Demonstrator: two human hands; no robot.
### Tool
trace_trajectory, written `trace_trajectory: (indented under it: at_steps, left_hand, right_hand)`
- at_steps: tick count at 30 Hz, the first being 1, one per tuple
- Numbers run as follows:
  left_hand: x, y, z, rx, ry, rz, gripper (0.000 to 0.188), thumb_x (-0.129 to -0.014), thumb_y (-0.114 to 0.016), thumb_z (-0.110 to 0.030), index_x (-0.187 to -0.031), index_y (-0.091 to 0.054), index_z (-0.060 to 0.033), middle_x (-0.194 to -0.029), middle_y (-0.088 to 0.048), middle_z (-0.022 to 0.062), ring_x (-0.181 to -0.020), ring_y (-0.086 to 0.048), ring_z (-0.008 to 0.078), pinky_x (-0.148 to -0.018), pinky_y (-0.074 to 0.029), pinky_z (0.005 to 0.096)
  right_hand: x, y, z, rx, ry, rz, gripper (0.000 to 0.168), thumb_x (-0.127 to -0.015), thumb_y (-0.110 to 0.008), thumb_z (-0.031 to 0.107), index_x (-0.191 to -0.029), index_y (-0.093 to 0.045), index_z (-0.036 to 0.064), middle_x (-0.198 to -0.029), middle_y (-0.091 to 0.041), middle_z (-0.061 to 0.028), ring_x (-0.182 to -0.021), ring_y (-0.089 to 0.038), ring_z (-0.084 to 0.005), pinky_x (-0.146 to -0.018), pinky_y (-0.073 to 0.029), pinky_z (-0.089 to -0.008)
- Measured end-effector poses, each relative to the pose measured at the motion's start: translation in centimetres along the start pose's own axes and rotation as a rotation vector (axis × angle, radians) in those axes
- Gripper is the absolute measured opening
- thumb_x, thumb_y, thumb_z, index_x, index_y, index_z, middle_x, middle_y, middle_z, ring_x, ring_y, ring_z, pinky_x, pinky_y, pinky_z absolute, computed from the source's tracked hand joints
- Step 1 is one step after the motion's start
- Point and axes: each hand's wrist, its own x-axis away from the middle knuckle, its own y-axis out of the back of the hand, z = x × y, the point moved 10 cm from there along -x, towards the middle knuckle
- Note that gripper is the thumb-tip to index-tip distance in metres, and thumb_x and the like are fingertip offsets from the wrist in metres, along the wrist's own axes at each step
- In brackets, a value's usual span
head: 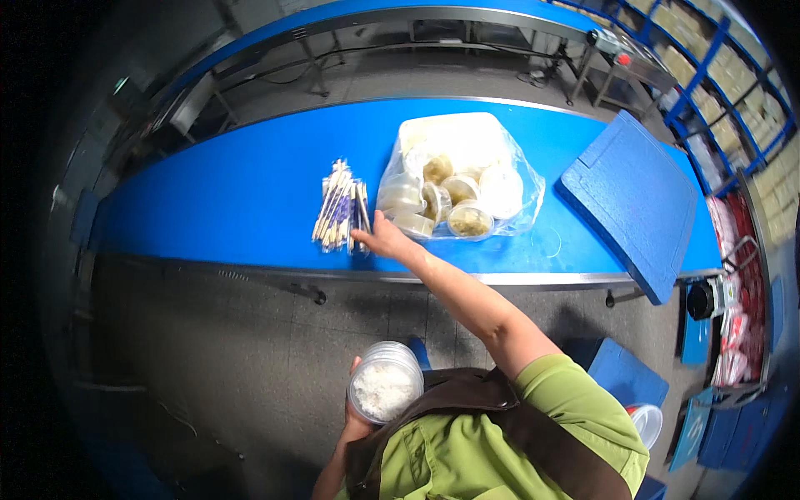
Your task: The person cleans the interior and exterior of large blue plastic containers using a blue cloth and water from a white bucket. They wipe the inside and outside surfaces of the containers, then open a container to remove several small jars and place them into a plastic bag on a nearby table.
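Against the body, my left hand [357,412] holds a stack of round clear plastic containers [386,390]; the top one contains what looks like white rice. My right hand [384,239] reaches over the blue table [250,200], its thumb and fingers apart at the right side of a pile of wrapped wooden chopsticks [337,212]. Whether the fingers touch the nearest wrapper cannot be told. Just right of that hand lies a clear plastic bag [528,187] with several lidded round tubs [470,220], some with yellowish-brown contents.
A large blue insulated lid [631,194] lies at the table's right end, overhanging the front edge. Another blue-topped table [387,12] stands behind. To the right are blue racks [697,75] with packages, a blue box [628,372] on the floor and a white bucket [647,425].
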Motion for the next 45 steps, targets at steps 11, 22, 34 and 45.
trace_trajectory:
  at_steps: [11, 22, 34, 45]
  left_hand:
    - [-12.4, -6.6, -2.2, -0.152, 0.199, 0.014, 0.061, -0.093, -0.041, -0.051, -0.128, -0.048, -0.0012, -0.127, -0.054, 0.017, -0.113, -0.055, 0.0331, -0.098, -0.043, 0.0464]
    - [-21.5, -11.4, 1.3, -0.207, 0.265, 0.092, 0.063, -0.092, -0.04, -0.053, -0.129, -0.047, -0.0012, -0.126, -0.054, 0.0182, -0.114, -0.054, 0.0334, -0.099, -0.041, 0.0474]
    - [-33.3, -16.3, -1.9, -0.512, 0.02, 0.151, 0.046, -0.096, -0.04, -0.033, -0.133, -0.041, -0.0054, -0.132, -0.049, 0.0128, -0.118, -0.051, 0.0259, -0.097, -0.046, 0.0422]
    - [-36.9, -20.9, -7.9, -0.917, -0.07, 0.224, 0.049, -0.095, -0.043, -0.035, -0.134, -0.039, -0.0064, -0.132, -0.049, 0.0129, -0.116, -0.053, 0.0278, -0.094, -0.049, 0.044]
  right_hand:
    - [8.5, 24.5, -11.9, 0.535, -0.008, -0.842, 0.066, -0.076, -0.073, 0.03, -0.128, -0.042, 0.004, -0.123, -0.046, -0.0248, -0.103, -0.053, -0.0389, -0.087, -0.045, -0.0465]
    - [1.2, 22.2, -5.3, 0.304, 0.398, -0.445, 0.085, -0.069, -0.079, 0.03, -0.135, -0.034, 0.002, -0.124, -0.046, -0.0273, -0.114, -0.045, -0.0419, -0.096, -0.04, -0.043]
    - [8.3, 32.8, -11.4, 0.278, -0.13, -0.724, 0.048, -0.074, -0.075, 0.027, -0.109, -0.057, 0.0, -0.108, -0.059, -0.0172, -0.1, -0.057, -0.0277, -0.082, -0.048, -0.0366]
    - [7.6, 28.4, -13.5, 0.112, -0.285, -0.759, 0.039, -0.087, -0.057, 0.033, -0.107, -0.056, -0.001, -0.098, -0.063, -0.016, -0.091, -0.059, -0.0294, -0.078, -0.047, -0.036]
